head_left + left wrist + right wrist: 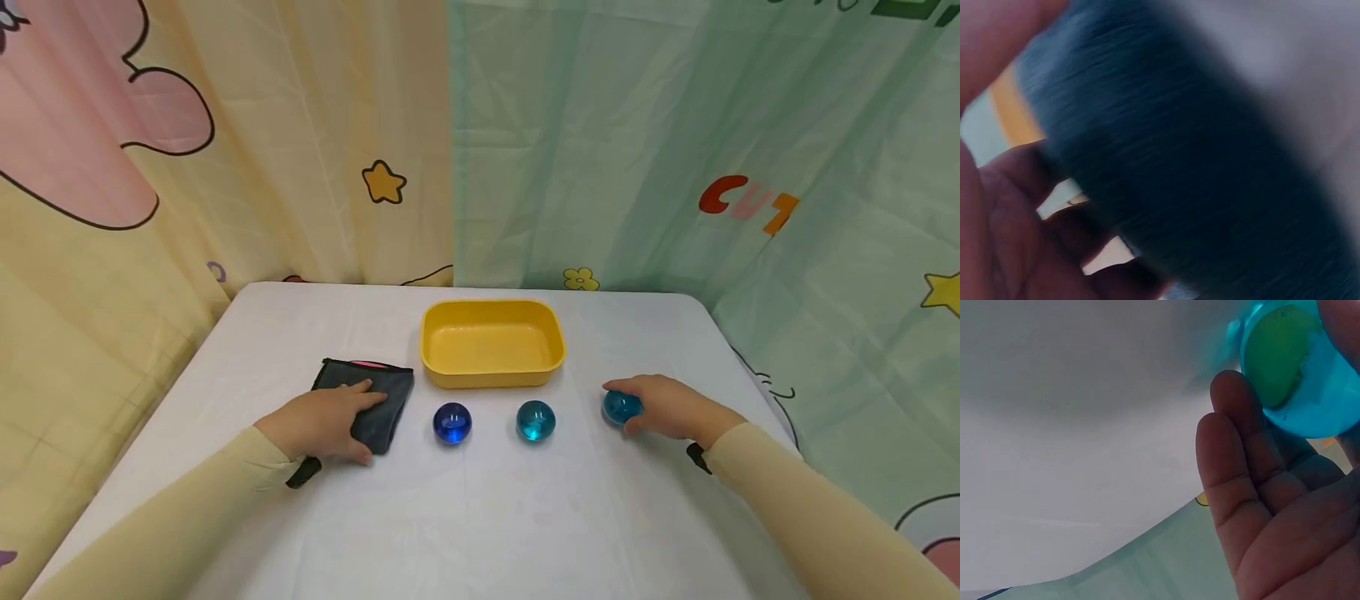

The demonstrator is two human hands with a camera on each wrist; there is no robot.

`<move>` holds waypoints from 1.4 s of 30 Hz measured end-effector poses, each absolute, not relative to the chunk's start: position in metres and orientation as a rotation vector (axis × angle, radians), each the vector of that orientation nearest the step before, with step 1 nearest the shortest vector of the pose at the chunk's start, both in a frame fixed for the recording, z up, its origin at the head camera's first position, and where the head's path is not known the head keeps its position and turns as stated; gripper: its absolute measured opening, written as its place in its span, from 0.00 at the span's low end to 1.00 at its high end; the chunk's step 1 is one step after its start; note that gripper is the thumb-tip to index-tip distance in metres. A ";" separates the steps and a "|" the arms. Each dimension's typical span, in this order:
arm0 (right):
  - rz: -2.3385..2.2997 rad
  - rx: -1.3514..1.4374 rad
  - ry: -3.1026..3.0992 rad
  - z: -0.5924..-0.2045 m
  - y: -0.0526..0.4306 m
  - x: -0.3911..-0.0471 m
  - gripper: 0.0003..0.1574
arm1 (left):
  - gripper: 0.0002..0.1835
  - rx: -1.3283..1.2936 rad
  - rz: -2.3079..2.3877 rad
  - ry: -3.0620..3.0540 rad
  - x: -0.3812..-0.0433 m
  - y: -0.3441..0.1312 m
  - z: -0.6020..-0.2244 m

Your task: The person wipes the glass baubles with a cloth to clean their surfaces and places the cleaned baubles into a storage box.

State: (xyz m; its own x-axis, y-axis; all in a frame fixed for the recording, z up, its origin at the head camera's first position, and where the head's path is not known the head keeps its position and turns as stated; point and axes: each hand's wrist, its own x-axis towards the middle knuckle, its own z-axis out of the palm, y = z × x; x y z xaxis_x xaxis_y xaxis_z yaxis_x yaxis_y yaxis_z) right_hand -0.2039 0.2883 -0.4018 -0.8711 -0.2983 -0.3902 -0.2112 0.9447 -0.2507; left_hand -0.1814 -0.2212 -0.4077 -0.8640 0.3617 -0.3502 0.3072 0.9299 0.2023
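My left hand [322,421] lies over a dark pouch [393,387] with a pink edge showing at its top, fingers spread across it. The left wrist view has the dark cloth [1179,144] blurred and close, fingertips at its edge. On the right, my right hand [671,408] holds a clear blue ball [621,407] between thumb and forefinger. In the right wrist view a green patch shows within that ball [1329,394], while other fingers [1225,462] extend beside it. Between the hands sit a deep blue ball [452,423] and a teal ball [536,421].
A yellow rectangular tray [491,381] stands behind the two middle balls. Everything rests on a white-covered table [465,525] with rounded far corners. Printed curtains [510,150] hang behind and along both sides of it.
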 end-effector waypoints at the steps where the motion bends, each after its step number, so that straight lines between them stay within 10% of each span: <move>1: -0.281 -0.368 2.671 -0.403 0.288 -0.204 0.47 | 0.54 0.486 0.184 2.694 -0.181 -0.221 -0.411; 42: -0.319 -0.333 2.731 -0.408 0.286 -0.195 0.50 | 0.24 0.586 0.482 2.887 -0.185 -0.246 -0.419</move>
State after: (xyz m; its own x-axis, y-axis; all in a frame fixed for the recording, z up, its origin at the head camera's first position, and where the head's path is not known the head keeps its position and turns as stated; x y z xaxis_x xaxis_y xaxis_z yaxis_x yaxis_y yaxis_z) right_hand -0.1945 0.2855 -0.4077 -0.9037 -0.2710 -0.3315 -0.1873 0.9464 -0.2631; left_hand -0.1850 -0.2460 -0.4190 -0.9112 0.4026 -0.0876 0.3524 0.8716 0.3407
